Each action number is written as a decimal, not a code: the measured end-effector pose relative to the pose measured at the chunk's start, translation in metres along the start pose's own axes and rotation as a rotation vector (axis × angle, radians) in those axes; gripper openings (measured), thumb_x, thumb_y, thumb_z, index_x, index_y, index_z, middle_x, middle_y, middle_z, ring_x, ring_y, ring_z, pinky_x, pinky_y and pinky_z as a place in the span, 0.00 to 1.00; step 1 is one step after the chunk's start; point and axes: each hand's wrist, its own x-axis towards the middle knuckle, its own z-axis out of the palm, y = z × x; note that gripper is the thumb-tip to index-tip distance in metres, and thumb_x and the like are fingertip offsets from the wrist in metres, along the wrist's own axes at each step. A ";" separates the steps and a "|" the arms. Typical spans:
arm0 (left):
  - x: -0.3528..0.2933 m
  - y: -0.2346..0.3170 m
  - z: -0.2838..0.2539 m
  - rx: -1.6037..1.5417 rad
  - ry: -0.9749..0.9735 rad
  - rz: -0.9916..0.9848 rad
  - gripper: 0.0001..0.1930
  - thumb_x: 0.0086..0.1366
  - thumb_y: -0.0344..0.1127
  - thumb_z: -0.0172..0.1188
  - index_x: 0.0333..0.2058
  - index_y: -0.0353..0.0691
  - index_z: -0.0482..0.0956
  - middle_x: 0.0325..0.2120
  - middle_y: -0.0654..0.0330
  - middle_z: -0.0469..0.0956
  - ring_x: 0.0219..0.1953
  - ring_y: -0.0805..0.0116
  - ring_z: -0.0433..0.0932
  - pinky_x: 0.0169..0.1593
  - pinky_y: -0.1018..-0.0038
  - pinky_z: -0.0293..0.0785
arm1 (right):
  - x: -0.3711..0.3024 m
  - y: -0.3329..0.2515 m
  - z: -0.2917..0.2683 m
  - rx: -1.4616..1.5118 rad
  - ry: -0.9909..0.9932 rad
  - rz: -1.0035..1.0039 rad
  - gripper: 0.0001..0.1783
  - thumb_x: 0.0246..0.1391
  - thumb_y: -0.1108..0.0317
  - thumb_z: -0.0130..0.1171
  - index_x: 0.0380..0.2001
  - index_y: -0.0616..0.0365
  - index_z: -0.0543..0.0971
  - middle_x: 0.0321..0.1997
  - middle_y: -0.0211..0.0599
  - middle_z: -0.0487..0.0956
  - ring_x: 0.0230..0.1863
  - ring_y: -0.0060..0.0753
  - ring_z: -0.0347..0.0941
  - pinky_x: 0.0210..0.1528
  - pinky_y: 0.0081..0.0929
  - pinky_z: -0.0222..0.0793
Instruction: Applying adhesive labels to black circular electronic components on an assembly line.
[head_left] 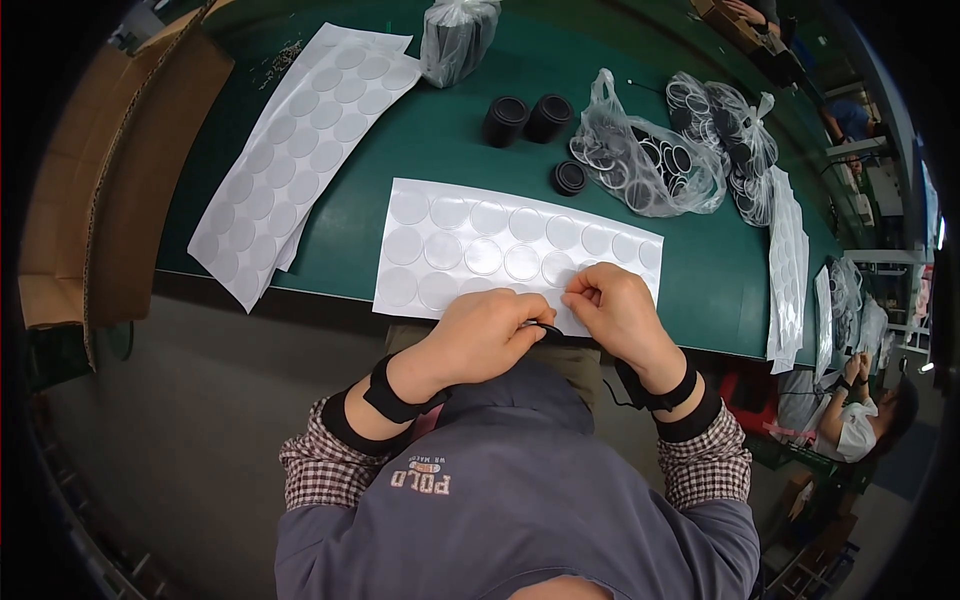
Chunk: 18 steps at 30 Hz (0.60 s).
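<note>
A white sheet of round stickers (408, 245), set in rows, lies at the near edge of the green table in front of me. Over its near edge, my left hand (478, 335) is closed, thumb and fingers pinching a thin black disc (545, 327) that shows only in part; it may be a ring. To its right, my right hand (622, 312) has thumb and index finger pressed together low over the sheet's stickers. Whatever that pinch holds, if anything, is hidden or too small to make out. Black bands circle both wrists.
More sticker sheets (300, 140) lie at the left beside a cardboard box (135, 190). Stacks of black discs (506, 120) stand beyond my sheet, near a plastic bag of rings (650, 165). Farther right are more bags (735, 130) and sheets (787, 270). Another person (860, 415) sits at the right.
</note>
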 end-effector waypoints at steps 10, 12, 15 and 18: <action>0.000 0.001 0.001 0.075 0.005 0.037 0.09 0.54 0.30 0.52 0.36 0.41 0.74 0.28 0.62 0.77 0.32 0.64 0.74 0.34 0.71 0.68 | -0.001 -0.004 0.002 -0.058 0.037 -0.011 0.05 0.40 0.72 0.59 0.21 0.63 0.75 0.21 0.39 0.74 0.21 0.31 0.70 0.25 0.24 0.66; -0.001 0.001 0.001 0.065 0.010 0.041 0.09 0.54 0.30 0.53 0.35 0.41 0.74 0.28 0.62 0.77 0.31 0.64 0.74 0.34 0.71 0.68 | -0.001 -0.003 0.002 -0.056 0.034 -0.015 0.05 0.40 0.73 0.59 0.21 0.63 0.75 0.21 0.39 0.74 0.21 0.32 0.71 0.25 0.25 0.66; 0.000 0.002 0.000 0.075 0.035 0.061 0.09 0.53 0.30 0.53 0.35 0.42 0.74 0.26 0.63 0.76 0.31 0.64 0.73 0.33 0.70 0.68 | 0.001 -0.003 0.002 -0.053 0.032 -0.025 0.05 0.40 0.73 0.58 0.22 0.62 0.74 0.22 0.39 0.74 0.21 0.33 0.71 0.25 0.25 0.66; -0.001 0.004 0.000 0.120 0.013 0.062 0.09 0.53 0.30 0.53 0.35 0.42 0.74 0.25 0.63 0.76 0.30 0.64 0.73 0.32 0.70 0.68 | -0.002 -0.007 0.003 -0.187 0.045 -0.084 0.05 0.42 0.73 0.57 0.23 0.62 0.73 0.23 0.39 0.74 0.23 0.33 0.71 0.25 0.26 0.65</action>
